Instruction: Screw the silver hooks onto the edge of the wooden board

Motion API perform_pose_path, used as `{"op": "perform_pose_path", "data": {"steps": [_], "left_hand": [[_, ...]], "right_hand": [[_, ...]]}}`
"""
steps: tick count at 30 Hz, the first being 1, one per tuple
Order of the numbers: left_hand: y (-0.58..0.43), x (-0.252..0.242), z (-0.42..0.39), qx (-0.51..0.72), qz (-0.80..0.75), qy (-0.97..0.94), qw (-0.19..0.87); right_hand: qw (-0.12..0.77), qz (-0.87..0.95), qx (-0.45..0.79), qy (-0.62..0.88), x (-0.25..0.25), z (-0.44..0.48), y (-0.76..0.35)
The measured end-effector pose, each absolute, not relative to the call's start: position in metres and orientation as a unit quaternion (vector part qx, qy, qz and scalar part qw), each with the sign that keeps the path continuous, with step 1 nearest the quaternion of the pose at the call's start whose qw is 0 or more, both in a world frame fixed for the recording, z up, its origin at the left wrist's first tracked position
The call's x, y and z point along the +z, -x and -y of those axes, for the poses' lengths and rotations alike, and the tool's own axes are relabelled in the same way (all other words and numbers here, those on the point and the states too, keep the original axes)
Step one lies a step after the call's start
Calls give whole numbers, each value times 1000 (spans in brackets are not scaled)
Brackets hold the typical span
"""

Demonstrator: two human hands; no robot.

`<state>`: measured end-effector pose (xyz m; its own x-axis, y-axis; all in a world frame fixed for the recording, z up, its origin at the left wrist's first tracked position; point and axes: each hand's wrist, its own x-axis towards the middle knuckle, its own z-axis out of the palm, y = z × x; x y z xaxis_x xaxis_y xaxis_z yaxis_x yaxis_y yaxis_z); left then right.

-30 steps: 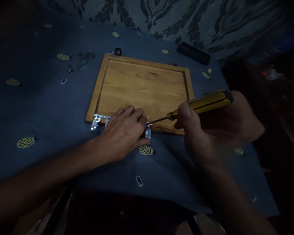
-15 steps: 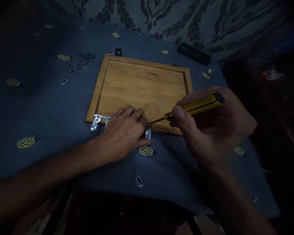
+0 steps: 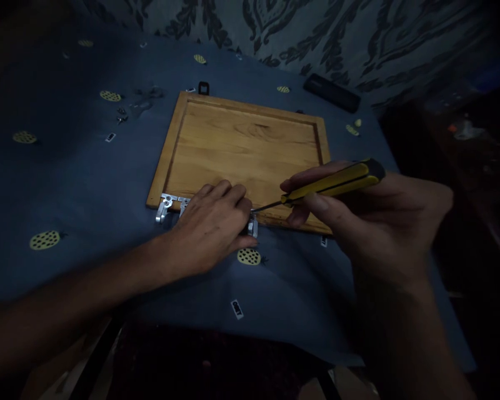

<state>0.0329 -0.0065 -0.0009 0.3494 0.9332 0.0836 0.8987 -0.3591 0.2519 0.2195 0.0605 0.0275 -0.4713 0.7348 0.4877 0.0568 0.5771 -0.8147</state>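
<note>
A framed wooden panel lies flat on the cloth. My left hand rests over its near edge, fingers closed around a silver metal hinge whose body is mostly hidden. Left of that hand, another silver hinge sits on the panel's near left corner. My right hand holds a yellow and black screwdriver at a low slant. The shaft's tip reaches the hinge beside my left fingertips; the screw head there cannot be made out.
Blue patterned cloth covers the table. Small metal screws and blurred metal parts lie at back left. A black case lies at back right, near the wall. A black loop shows behind the panel.
My right hand has shifted slightly right along the screwdriver handle and its fingers have changed their grip. The screwdriver tip stays at the hinge. My left hand keeps its place.
</note>
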Motion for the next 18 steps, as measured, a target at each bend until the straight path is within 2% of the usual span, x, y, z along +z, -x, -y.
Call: {"op": "perform_pose_path", "data": {"steps": [7,10,18], "left_hand": [[-35,3,5,78,-567,-814,99],[-35,4,5,75,-568,-813,102],[-34,2,6,83,-565,-816,87]], "right_hand": [[505,767,227,325,16,-58,-211],[504,769,180,350,13,-55,-209],[530,759,166,339,15,-55,-203]]}}
